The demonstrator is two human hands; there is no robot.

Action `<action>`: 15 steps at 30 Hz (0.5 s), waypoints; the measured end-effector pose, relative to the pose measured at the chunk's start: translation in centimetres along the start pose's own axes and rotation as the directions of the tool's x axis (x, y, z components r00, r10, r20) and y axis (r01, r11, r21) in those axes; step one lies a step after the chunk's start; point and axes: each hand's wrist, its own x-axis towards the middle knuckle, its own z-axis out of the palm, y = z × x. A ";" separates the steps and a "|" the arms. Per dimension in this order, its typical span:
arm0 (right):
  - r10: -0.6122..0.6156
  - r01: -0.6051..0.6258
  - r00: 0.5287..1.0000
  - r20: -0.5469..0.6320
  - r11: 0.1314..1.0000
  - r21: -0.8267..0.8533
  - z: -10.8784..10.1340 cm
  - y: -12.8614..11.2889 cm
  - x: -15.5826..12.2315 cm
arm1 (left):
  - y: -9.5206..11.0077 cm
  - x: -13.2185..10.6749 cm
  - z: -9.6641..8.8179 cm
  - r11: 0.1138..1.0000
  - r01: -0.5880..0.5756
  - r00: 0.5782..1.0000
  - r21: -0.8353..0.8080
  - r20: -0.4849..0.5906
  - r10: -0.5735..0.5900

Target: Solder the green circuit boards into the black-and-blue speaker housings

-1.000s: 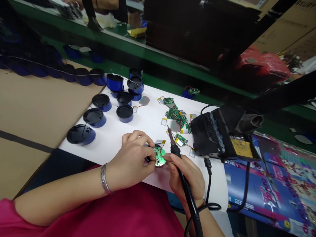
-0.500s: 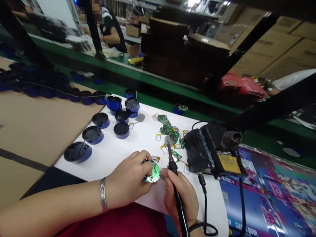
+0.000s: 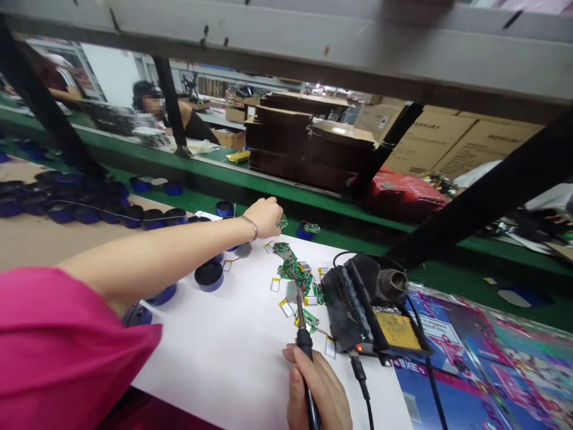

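My left hand [image 3: 264, 217] reaches out to the far edge of the white board, its fingers closed on a green circuit board [image 3: 282, 222] that is mostly hidden behind them. My right hand [image 3: 319, 391] grips a black soldering iron [image 3: 305, 343] near the front, tip pointing up and away. Just beyond that tip lies a pile of green circuit boards [image 3: 289, 267] with small silver batteries [image 3: 286, 307] wired to some. Right of the pile stands the black soldering station [image 3: 349, 301], holding a yellow sponge [image 3: 397, 330].
Round blue-and-black housings [image 3: 209, 276] stand on the white board [image 3: 215, 358], several partly behind my left arm. Another blue housing [image 3: 306, 230] with a circuit board on it sits on the green bench. Black slanted posts [image 3: 470, 197] frame the bench. A co-worker [image 3: 192, 122] sits beyond.
My left hand has moved from the near middle to the far edge, carrying the circuit board. The right hand still holds the soldering iron. The camera view has tilted up.
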 end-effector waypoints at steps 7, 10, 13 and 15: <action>0.009 -0.004 0.990 -0.141 0.999 0.032 1.1 0.4 0.3 | -2.2 5.6 2.6 0.993 0.117 0.993 -0.013 0.022 -0.117; 0.054 -0.052 0.990 -0.127 0.998 0.016 0.9 0.2 0.3 | -2.2 5.2 2.2 0.992 0.109 0.994 -0.055 0.001 -0.109; 0.097 -0.100 0.991 -0.087 0.995 -0.030 0.5 0.0 0.0 | -2.4 2.9 0.5 0.992 0.084 0.994 -0.097 -0.058 -0.090; 0.120 -0.120 0.993 -0.020 0.992 -0.034 0.1 0.1 -0.1 | -3.1 0.0 -1.2 0.991 0.072 0.992 -0.113 -0.094 -0.083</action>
